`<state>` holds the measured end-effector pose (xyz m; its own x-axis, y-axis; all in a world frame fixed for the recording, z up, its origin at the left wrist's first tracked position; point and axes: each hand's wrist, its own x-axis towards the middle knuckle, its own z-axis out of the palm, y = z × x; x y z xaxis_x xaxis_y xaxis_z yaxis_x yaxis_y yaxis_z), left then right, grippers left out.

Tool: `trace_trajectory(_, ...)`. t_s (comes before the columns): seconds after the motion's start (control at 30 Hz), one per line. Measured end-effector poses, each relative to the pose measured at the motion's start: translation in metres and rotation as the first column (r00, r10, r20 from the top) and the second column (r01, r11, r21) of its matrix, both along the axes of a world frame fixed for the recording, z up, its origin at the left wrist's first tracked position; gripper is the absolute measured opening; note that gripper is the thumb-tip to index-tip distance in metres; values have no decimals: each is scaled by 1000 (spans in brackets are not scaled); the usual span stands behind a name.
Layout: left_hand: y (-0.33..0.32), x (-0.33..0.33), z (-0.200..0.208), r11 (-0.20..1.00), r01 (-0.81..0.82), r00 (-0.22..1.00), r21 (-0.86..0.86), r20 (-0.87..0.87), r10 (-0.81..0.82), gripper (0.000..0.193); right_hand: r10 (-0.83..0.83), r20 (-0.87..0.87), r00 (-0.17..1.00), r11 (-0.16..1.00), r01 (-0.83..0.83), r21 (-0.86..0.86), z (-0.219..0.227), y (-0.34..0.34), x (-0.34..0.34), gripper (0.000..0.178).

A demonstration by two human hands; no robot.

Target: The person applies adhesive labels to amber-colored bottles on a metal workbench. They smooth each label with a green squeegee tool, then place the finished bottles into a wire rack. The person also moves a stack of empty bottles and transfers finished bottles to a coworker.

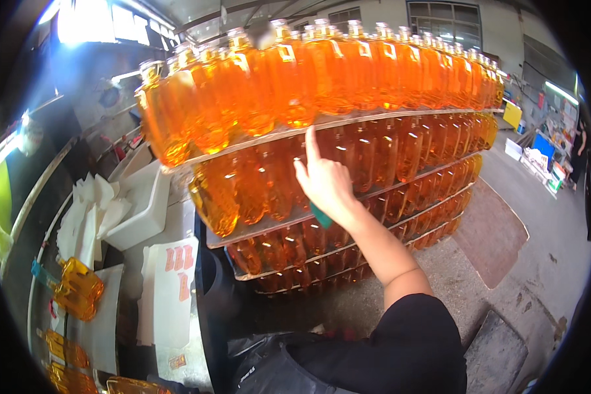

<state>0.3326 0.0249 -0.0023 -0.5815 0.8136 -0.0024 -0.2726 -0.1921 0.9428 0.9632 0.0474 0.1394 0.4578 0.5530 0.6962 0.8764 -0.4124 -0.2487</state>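
Note:
My right hand (327, 180) is raised in front of a tall stack of clear bottles filled with amber-orange liquid. Its index finger points up, with the tip at the edge of the top board (348, 119), close below a bottle (289, 79) in the front row. The thumb sticks out to the left while the other fingers look curled. From under the palm pokes a small green piece (321, 217), apparently held; what it is I cannot make out. Rows of bottles (236, 187) fill the tier behind the hand. My left hand is out of view.
At left stand a white plastic bin (143, 213) and a bench with pinkish label sheets (167, 276). More amber bottles (79, 289) stand along the left edge. A brown board (492, 230) lies on the floor at right; a dark slab (497, 354) is nearer me.

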Motion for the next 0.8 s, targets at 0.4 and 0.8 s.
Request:
trace_trajectory(0.4,23,-21,4,977,-166,968,131,-165,187,32,-202,-114,973,978,207,35,4,-57,92,79)
trace_trajectory(0.8,54,-101,-14,917,-172,836,360,-439,329,24,-313,-294,903,934,349,76,15,-120,165,76)
